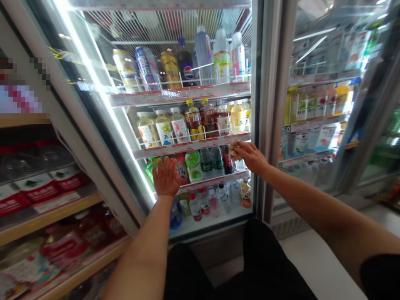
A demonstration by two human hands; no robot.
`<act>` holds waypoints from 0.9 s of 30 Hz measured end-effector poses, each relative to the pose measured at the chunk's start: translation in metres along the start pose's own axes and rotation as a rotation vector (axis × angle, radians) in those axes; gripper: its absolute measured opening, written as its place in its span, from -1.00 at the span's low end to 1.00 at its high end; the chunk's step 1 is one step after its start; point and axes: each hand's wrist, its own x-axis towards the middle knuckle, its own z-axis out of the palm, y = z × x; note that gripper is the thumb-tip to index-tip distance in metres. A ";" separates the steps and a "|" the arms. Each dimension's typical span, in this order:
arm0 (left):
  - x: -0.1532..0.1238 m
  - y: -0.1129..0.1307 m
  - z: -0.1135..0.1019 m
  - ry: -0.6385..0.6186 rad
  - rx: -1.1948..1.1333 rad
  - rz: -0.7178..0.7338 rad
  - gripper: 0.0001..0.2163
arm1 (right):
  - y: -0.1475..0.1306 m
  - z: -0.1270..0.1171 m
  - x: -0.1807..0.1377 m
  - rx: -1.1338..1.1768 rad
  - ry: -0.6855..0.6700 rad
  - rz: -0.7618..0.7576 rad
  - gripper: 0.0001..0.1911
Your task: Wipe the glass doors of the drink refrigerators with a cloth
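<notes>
Head camera: I see the right hand (253,158) pinching a crumpled cloth (234,151) at the fridge's (268,96) right side. It looks soft and light, best held bunched up. At the fridge's left, the left hand (166,177) is flat, fingers wide.

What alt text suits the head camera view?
A person's right hand holds a crumpled beige wad before a lit, silver-framed drinks fridge; the left hand is raised, fingers up. Colourful plastic bottles and metal cans line white shelves.
</notes>
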 end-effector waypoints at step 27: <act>-0.002 -0.002 0.003 0.035 0.075 0.053 -0.52 | -0.051 0.000 0.107 0.058 -0.068 -0.118 -0.44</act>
